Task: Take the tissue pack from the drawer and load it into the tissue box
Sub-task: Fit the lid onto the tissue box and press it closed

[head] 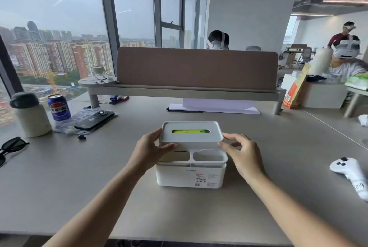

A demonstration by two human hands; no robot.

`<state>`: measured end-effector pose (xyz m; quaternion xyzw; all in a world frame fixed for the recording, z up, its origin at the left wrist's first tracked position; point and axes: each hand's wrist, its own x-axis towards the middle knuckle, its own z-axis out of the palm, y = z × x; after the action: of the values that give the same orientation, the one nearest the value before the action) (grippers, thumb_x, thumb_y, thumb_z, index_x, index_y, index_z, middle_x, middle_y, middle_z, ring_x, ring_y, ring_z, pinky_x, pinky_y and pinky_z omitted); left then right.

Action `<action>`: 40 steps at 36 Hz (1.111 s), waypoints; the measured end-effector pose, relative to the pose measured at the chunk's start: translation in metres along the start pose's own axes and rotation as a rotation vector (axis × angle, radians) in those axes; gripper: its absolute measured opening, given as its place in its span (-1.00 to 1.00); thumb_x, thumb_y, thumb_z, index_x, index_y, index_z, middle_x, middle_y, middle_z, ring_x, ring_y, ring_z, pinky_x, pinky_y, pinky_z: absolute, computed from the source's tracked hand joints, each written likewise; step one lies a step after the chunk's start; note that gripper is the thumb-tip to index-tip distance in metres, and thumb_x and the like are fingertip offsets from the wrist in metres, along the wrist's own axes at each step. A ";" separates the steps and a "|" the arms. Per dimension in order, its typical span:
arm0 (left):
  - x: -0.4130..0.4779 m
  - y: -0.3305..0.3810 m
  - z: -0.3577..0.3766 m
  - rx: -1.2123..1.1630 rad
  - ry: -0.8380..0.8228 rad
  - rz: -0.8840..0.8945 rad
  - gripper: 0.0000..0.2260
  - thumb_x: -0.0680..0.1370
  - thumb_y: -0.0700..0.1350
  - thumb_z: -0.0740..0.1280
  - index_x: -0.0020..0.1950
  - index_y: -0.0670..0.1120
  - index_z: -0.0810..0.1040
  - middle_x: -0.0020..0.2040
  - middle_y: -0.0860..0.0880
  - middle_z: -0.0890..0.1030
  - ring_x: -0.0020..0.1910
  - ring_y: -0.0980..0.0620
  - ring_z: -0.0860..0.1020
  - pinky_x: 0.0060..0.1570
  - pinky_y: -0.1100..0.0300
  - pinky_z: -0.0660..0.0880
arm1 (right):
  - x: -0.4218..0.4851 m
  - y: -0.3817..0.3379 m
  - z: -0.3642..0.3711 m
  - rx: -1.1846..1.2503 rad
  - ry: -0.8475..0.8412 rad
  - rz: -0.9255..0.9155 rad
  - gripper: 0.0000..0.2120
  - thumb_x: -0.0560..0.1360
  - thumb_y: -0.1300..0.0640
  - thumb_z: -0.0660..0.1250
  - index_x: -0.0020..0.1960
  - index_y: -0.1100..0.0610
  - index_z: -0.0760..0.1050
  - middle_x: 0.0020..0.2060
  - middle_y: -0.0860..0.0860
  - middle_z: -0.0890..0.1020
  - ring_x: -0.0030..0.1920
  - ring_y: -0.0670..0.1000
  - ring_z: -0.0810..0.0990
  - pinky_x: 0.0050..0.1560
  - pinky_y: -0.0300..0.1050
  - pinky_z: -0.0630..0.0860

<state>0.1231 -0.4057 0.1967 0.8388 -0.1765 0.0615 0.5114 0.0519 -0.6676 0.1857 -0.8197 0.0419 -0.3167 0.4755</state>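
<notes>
The left hand (150, 148) and right hand (242, 152) pinch the short ends of the grey rectangular plastic lid (191, 132), fingers curled on its rim, holding it on top of the white plastic tissue box (191, 175). The green tissue pack (190, 131) shows through the lid's slot. Uneven pressing could seat the lid crooked or trap the pack's wrapper.

My view: a high office by daylight.
I see tall grey-framed glass windows (59, 33), a brown fabric desk divider (197, 68), and a grey matte tabletop (119, 197).
</notes>
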 end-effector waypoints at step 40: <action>0.007 0.005 -0.018 0.246 -0.036 0.062 -0.26 0.30 0.46 0.27 0.38 0.10 0.49 0.51 0.10 0.35 0.46 0.06 0.35 0.41 0.04 0.32 | 0.022 -0.011 -0.002 -0.159 -0.130 -0.136 -0.81 0.40 -0.07 0.44 0.00 -0.09 0.65 0.01 -0.20 0.66 0.12 -0.11 0.54 0.17 -0.15 0.42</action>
<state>0.1296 -0.3937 0.2111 0.8903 -0.2025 0.0835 0.3993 0.0652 -0.6710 0.2060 -0.8745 -0.0197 -0.2898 0.3884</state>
